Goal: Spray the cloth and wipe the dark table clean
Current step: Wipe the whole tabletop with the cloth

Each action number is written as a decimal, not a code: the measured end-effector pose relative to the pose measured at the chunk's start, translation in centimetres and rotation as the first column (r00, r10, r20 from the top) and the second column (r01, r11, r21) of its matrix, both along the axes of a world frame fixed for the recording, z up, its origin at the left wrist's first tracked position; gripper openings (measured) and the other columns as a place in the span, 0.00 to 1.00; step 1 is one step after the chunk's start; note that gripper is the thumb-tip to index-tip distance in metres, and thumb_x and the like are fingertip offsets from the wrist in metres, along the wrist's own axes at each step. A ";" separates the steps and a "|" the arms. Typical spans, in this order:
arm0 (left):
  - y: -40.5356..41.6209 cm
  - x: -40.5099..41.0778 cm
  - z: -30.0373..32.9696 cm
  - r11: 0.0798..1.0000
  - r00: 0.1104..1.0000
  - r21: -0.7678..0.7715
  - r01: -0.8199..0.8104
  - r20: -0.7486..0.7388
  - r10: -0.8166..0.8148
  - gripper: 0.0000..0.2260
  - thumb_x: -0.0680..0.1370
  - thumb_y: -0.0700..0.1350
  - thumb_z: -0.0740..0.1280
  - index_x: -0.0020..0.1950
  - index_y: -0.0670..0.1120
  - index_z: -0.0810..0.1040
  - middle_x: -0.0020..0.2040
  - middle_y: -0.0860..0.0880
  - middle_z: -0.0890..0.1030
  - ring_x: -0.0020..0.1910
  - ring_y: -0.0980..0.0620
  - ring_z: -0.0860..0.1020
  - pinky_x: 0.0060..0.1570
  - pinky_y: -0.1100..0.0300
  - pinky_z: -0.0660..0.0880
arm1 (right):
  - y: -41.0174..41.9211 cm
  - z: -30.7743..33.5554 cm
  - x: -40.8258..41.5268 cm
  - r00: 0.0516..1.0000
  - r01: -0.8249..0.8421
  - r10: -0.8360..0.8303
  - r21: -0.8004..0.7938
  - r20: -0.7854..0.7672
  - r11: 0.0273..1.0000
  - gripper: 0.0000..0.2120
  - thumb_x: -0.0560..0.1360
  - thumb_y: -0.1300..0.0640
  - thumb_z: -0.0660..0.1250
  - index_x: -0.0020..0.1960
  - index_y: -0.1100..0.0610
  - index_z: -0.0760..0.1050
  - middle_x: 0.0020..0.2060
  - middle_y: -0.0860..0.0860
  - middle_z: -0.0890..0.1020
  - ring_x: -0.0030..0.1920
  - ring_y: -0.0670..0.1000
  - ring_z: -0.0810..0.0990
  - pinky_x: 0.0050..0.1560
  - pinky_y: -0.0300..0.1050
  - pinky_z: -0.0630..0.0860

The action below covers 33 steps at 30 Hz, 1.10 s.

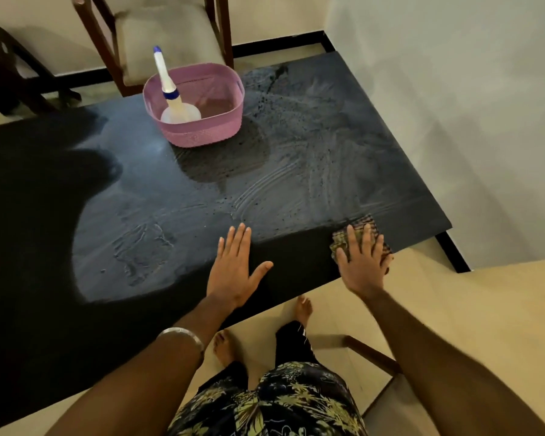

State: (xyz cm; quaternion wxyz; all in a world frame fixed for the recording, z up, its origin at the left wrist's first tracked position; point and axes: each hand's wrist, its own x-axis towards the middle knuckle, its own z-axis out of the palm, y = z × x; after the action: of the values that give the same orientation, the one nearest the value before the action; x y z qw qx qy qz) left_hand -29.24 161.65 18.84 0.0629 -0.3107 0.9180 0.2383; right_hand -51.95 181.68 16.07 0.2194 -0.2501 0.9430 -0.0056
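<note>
The dark table point(158, 196) fills the middle of the view, its top streaked with wet wipe marks. A checked cloth point(357, 236) lies at the table's near right edge. My right hand point(364, 262) presses flat on the cloth with straight, spread fingers. My left hand point(236, 265) rests flat on the table near the front edge, fingers spread, holding nothing. A white spray bottle with a blue nozzle point(172, 96) leans inside a pink basket point(202, 133) on the far side of the table.
A wooden chair with a beige cushion point(164, 36) stands behind the table. A dark chair point(4, 67) is at the far left. A wooden chair frame point(372, 354) sits near my legs on the tiled floor. A wall runs along the right.
</note>
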 end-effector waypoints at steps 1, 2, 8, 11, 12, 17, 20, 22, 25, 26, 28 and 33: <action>0.2 -1.1 0.0 1.000 1.000 -0.001 0.002 -0.004 -0.002 0.46 0.71 0.75 0.33 0.80 0.46 0.41 0.81 0.48 0.42 0.79 0.50 0.37 0.77 0.51 0.38 | -0.5 -0.1 1.1 1.000 -0.020 0.020 -0.011 -0.019 1.000 0.31 0.82 0.38 0.49 0.81 0.41 0.41 0.81 0.53 0.42 0.80 0.63 0.39 0.74 0.73 0.44; 0.2 -2.0 -0.1 1.000 1.000 -0.004 0.004 -0.009 -0.004 0.46 0.71 0.75 0.32 0.80 0.46 0.41 0.81 0.48 0.42 0.79 0.50 0.37 0.77 0.51 0.38 | -1.2 -0.1 2.6 0.996 -0.086 0.085 -0.025 -0.041 0.996 0.32 0.82 0.38 0.50 0.81 0.41 0.41 0.81 0.53 0.43 0.80 0.64 0.40 0.74 0.74 0.44; 0.6 -9.8 -0.1 0.999 0.999 -0.030 -0.014 -0.053 0.012 0.46 0.73 0.75 0.35 0.81 0.44 0.45 0.81 0.47 0.45 0.79 0.50 0.39 0.78 0.51 0.39 | -0.7 -1.2 6.0 0.816 -0.576 0.576 -0.154 -0.049 0.803 0.32 0.78 0.38 0.56 0.80 0.39 0.52 0.81 0.50 0.56 0.80 0.63 0.53 0.72 0.75 0.51; 1.1 -13.7 0.0 0.999 0.999 -0.040 -0.016 -0.047 0.014 0.46 0.73 0.75 0.37 0.81 0.44 0.44 0.81 0.48 0.44 0.79 0.50 0.38 0.78 0.49 0.40 | 1.8 -1.6 0.1 0.818 -0.573 0.569 -0.179 -0.079 0.800 0.33 0.77 0.38 0.58 0.79 0.37 0.53 0.81 0.48 0.56 0.80 0.60 0.52 0.73 0.72 0.51; 1.2 -14.7 -0.1 0.999 0.999 -0.035 -0.020 -0.048 0.019 0.46 0.73 0.75 0.37 0.81 0.45 0.44 0.81 0.48 0.44 0.79 0.50 0.38 0.78 0.49 0.40 | 2.5 -1.6 -2.3 0.852 -0.523 0.515 -0.167 -0.093 0.836 0.32 0.77 0.38 0.57 0.80 0.36 0.52 0.81 0.47 0.54 0.80 0.60 0.52 0.74 0.72 0.50; 3.1 -19.3 0.2 0.999 1.000 -0.039 -0.011 -0.018 0.010 0.45 0.73 0.75 0.37 0.81 0.45 0.43 0.81 0.48 0.43 0.79 0.51 0.38 0.78 0.50 0.40 | 6.0 -1.3 -14.7 0.969 -0.235 0.224 -0.110 -0.103 0.966 0.29 0.81 0.35 0.47 0.80 0.36 0.47 0.82 0.48 0.49 0.81 0.59 0.45 0.76 0.68 0.44; 4.0 -21.0 0.5 0.999 1.000 -0.031 -0.012 -0.024 0.012 0.46 0.73 0.75 0.36 0.81 0.45 0.43 0.81 0.48 0.43 0.79 0.51 0.38 0.78 0.49 0.40 | 5.9 -1.0 -19.7 0.994 -0.084 0.076 -0.102 -0.080 0.991 0.29 0.80 0.34 0.46 0.80 0.37 0.47 0.82 0.49 0.48 0.80 0.60 0.44 0.75 0.68 0.40; 4.3 -21.6 0.7 1.000 1.000 -0.029 -0.012 -0.024 0.011 0.46 0.73 0.75 0.36 0.81 0.45 0.43 0.81 0.48 0.43 0.79 0.51 0.38 0.78 0.49 0.40 | 5.3 -0.9 -21.8 0.998 -0.014 0.006 -0.116 -0.070 0.993 0.30 0.80 0.34 0.46 0.80 0.37 0.48 0.82 0.50 0.48 0.80 0.61 0.47 0.76 0.69 0.44; 4.3 -22.2 1.0 1.000 1.000 -0.030 -0.005 -0.026 0.004 0.46 0.73 0.75 0.36 0.81 0.45 0.43 0.81 0.48 0.43 0.79 0.51 0.37 0.78 0.49 0.40 | 4.7 -0.8 -23.1 0.998 0.032 -0.039 -0.128 -0.050 0.991 0.30 0.79 0.33 0.45 0.80 0.36 0.49 0.81 0.49 0.49 0.78 0.63 0.53 0.75 0.67 0.52; 4.3 -22.4 1.0 1.000 1.000 -0.030 0.005 -0.025 -0.006 0.46 0.73 0.75 0.36 0.81 0.45 0.43 0.81 0.48 0.43 0.79 0.51 0.38 0.78 0.49 0.40 | 4.8 -0.8 -23.1 0.998 0.034 -0.040 -0.133 -0.043 0.990 0.30 0.79 0.33 0.45 0.80 0.36 0.49 0.81 0.49 0.49 0.77 0.64 0.54 0.74 0.66 0.53; 4.5 -22.7 1.0 0.999 0.999 -0.038 0.028 -0.019 -0.029 0.46 0.73 0.75 0.36 0.81 0.45 0.42 0.81 0.49 0.43 0.79 0.51 0.37 0.78 0.50 0.39 | 5.7 -0.9 -22.7 0.998 0.047 -0.053 -0.144 -0.041 0.988 0.30 0.79 0.33 0.46 0.80 0.37 0.48 0.81 0.50 0.49 0.77 0.64 0.54 0.73 0.66 0.54; 4.9 -23.2 0.6 0.996 0.996 -0.020 0.089 -0.010 -0.089 0.45 0.73 0.75 0.36 0.81 0.45 0.42 0.81 0.48 0.42 0.79 0.51 0.37 0.78 0.50 0.39 | 10.4 -1.0 -19.3 0.982 0.184 -0.190 -0.174 -0.018 0.967 0.31 0.79 0.35 0.47 0.80 0.38 0.49 0.81 0.50 0.49 0.76 0.63 0.54 0.71 0.68 0.58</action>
State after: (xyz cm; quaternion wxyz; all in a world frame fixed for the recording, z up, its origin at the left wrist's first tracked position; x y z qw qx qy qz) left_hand -52.40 166.56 19.48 0.0655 -0.2690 0.9335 0.2281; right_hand -71.24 192.13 15.09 0.1792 -0.1780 0.9620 -0.1032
